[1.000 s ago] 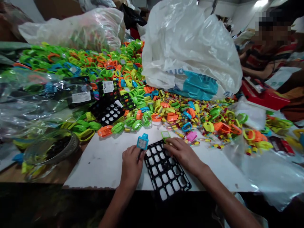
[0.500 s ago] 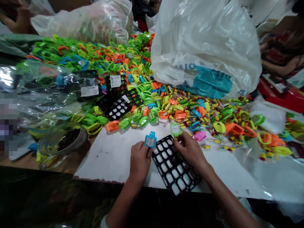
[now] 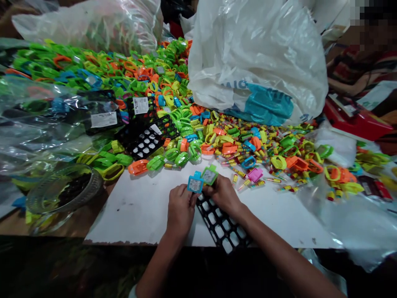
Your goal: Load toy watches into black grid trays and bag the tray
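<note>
Between the fingers of my left hand (image 3: 180,209) is a blue toy watch (image 3: 195,183) with a pale square face. My right hand (image 3: 223,193) pinches a green toy watch (image 3: 209,174), its face turned up, right beside the blue one. Under my right hand and wrist lies a black plastic grid tray (image 3: 218,230) with rows of openings; its far part is hidden by the hands. White board shows through the openings I can see. A pink toy watch (image 3: 255,175) lies to the right among small yellow-capped tubes (image 3: 235,179).
A heap of colourful toy watches (image 3: 124,66) spreads behind. More black trays (image 3: 145,142) lie at left, near a glass bowl (image 3: 96,182) with dark bits. A large white plastic bag (image 3: 257,49) stands behind; a person's arm (image 3: 356,85) shows beyond a red box (image 3: 353,118).
My right hand has moved left across the tray, bringing the green watch next to the blue one. My left hand still holds the blue watch. The view has shifted slightly right.
</note>
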Available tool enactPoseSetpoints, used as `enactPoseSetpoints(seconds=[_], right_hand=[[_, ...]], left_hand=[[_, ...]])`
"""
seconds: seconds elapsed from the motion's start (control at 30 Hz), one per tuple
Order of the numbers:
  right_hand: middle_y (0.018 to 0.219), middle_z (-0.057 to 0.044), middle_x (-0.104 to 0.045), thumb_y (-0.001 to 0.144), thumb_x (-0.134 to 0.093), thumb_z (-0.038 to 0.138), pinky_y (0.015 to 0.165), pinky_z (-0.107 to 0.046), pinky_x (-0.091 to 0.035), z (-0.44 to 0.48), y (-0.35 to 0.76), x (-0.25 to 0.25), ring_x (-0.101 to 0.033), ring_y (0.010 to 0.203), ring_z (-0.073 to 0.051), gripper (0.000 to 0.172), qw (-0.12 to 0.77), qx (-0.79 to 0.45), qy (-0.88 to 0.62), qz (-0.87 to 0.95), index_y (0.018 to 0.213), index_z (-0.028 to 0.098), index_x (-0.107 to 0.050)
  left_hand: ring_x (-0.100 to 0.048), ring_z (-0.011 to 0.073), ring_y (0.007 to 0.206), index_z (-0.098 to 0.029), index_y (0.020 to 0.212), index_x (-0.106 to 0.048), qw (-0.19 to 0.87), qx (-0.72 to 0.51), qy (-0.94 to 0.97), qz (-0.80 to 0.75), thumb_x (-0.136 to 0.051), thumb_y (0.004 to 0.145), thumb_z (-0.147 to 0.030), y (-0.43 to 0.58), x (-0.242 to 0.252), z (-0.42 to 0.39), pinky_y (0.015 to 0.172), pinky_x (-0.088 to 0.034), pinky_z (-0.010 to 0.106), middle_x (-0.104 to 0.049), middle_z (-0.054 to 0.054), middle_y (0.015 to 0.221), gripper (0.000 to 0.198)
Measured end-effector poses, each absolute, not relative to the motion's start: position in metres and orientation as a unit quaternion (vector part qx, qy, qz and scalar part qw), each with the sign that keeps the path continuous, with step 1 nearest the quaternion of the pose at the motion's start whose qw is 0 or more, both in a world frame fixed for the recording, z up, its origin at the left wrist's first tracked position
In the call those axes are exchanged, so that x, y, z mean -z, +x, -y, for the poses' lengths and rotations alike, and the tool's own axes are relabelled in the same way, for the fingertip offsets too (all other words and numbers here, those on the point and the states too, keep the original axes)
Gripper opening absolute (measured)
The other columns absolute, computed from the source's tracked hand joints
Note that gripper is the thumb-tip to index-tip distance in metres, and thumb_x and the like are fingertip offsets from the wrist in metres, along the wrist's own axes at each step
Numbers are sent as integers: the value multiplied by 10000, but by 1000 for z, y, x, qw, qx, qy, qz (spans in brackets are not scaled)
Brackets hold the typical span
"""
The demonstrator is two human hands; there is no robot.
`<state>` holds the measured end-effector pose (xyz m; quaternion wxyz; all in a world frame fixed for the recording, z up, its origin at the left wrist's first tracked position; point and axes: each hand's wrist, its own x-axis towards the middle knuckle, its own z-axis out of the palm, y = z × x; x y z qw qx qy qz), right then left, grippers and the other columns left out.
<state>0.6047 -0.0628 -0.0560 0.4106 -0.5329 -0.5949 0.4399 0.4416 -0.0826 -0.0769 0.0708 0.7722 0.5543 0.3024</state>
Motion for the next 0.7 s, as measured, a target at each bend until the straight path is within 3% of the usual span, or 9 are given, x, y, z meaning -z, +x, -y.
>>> enactPoseSetpoints(seconds=[0.1,0.3,0.37,0.43,0.5,0.7], right_hand=[[890,3,-661,762,-573,153,757,-270,-489,66,601,53,-604,828,-175,188,419,-392,-511,640,940,206,-605],[887,19,-670,792,-554,134,737,-252,-494,59,612,45,-619,808,-161,214,382,-401,-477,683,973,221,-629],[903,1,-671,823,-529,144,758,-260,-487,48,639,41,-616,832,-163,207,385,-317,-539,679,981,213,-644],[925,-37,-660,864,-486,160,758,-272,-477,35,676,38,-604,843,-170,209,371,-154,-662,633,979,191,-657],[948,-78,-630,895,-447,175,735,-281,-463,20,714,39,-588,828,-176,236,280,14,-768,576,965,171,-673],[941,-105,-594,861,-495,130,624,-271,-410,-1,759,47,-576,746,-178,194,188,43,-800,569,852,165,-685]], left_hand=[[-553,222,839,-206,881,-636,77,-303,772,-553,-543,876,-258,442,76,82,758,-466,359,-641,59,895,106],[-556,228,853,-207,908,-646,72,-319,772,-545,-547,880,-295,440,78,79,755,-471,359,-636,66,920,135],[-557,231,854,-211,911,-653,65,-320,773,-545,-555,877,-306,439,81,78,751,-471,360,-637,65,924,141],[-559,230,854,-214,912,-658,63,-319,774,-543,-559,875,-307,439,83,77,753,-469,361,-640,62,927,141],[-562,229,849,-212,910,-661,65,-319,775,-542,-557,876,-306,439,84,76,753,-468,362,-642,62,924,144],[-571,233,861,-212,909,-669,89,-320,769,-547,-547,879,-320,439,81,75,762,-466,370,-648,63,918,165]])
